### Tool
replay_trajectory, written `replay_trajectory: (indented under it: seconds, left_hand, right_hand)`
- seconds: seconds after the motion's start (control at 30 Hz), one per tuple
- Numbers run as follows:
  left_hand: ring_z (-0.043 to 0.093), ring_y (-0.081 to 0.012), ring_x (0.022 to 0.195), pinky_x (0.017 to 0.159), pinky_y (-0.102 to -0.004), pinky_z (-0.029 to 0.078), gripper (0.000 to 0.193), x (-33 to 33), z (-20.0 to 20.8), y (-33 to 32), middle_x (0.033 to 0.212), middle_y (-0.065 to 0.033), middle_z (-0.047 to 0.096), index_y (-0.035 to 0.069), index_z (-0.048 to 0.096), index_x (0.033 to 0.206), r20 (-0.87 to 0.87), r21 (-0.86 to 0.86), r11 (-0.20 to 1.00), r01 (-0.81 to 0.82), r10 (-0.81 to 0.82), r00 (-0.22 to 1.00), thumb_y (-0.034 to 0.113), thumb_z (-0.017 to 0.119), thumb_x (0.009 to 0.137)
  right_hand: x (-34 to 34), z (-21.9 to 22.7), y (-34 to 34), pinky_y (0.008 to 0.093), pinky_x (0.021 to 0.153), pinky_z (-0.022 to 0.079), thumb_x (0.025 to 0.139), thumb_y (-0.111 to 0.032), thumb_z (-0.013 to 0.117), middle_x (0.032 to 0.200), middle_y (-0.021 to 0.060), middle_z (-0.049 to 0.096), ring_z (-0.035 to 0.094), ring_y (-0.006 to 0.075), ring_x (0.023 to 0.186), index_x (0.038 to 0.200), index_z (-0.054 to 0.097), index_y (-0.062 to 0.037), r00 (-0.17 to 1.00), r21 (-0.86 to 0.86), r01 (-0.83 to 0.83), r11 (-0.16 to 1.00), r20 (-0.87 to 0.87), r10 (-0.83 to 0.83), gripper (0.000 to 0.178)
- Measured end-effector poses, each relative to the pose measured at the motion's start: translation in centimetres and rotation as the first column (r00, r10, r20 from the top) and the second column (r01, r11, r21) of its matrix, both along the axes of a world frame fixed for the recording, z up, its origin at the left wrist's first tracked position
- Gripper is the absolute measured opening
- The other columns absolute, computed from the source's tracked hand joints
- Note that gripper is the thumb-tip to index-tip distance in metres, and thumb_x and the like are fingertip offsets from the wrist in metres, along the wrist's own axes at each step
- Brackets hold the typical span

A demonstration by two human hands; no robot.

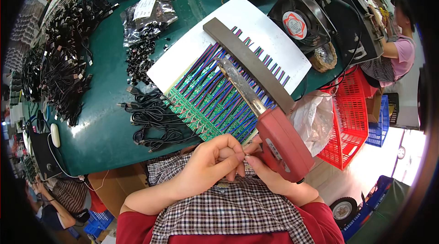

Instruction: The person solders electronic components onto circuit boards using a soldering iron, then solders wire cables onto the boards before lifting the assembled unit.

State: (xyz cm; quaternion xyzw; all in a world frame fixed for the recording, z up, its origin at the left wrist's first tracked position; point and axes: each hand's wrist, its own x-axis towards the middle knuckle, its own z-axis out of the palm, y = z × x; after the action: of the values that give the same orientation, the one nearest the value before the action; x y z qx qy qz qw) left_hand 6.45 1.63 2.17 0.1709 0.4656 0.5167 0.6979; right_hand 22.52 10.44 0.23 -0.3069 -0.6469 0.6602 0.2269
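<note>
The left hand (pixel 212 160) and right hand (pixel 270 177) meet fingertip to fingertip, pinching a tiny, unidentifiable piece (pixel 246 155) that a loosened pinch could drop. Whether the right also grips the red-bodied, long-metal-tipped tool (pixel 284 144) is unclear; dipping while hot, it could scorch blue-and-red wires (pixel 217 95) beneath.

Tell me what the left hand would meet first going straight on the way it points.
Probably the right hand, just ahead of the left hand; whether they already touch is unclear.
</note>
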Motion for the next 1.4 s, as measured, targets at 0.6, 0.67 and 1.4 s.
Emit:
replay_trajectory:
  seconds: [0.6, 0.67, 1.4]
  left_hand:
    - [0.055, -0.0102, 0.053, 0.049, -0.0204, 0.04, 0.01, -1.1, -1.4, 0.0, 0.075, -0.0126, 0.066, 0.001, 0.056, 0.091, 0.532, 0.07, 0.986, 0.15, -0.164, 0.831, 0.01, 0.053, 0.093]
    - [0.055, -0.0099, 0.054, 0.049, -0.0199, 0.04, 0.009, -0.9, -1.2, -0.1, 0.075, -0.0124, 0.066, 0.001, 0.055, 0.092, 0.5, 0.104, 0.975, 0.194, -0.22, 0.838, 0.009, 0.053, 0.093]
    - [0.06, -0.005, 0.069, 0.06, -0.0197, 0.048, 0.007, -0.2, 1.8, -1.4, 0.074, -0.0032, 0.065, -0.002, 0.058, 0.09, -0.644, 0.062, 0.976, 0.211, -0.122, 0.755, 0.0, 0.061, 0.085]
  right_hand:
    - [0.4, 1.6, 1.2, 0.0283, 0.079, 0.05, 0.082, 0.003, 0.065, 0.093, 0.0083, 0.063, 0.062, 0.0162, 0.092, 0.125, 0.045, -0.0015, 0.974, -0.074, -0.209, 0.975, -0.099, 0.201, 0.048]
    - [0.1, 1.8, 1.1, 0.0281, 0.077, 0.05, 0.084, 0.004, 0.062, 0.095, 0.0079, 0.062, 0.061, 0.0166, 0.091, 0.125, 0.045, -0.0016, 0.968, -0.326, -0.125, 0.937, -0.249, 0.043, 0.045]
    - [0.9, 1.5, 1.8, 0.0317, 0.087, 0.049, 0.077, -0.013, 0.075, 0.117, 0.0177, 0.061, 0.063, 0.0248, 0.104, 0.136, 0.039, 0.0043, 0.966, 0.38, -0.238, 0.894, 0.001, 0.257, 0.071]
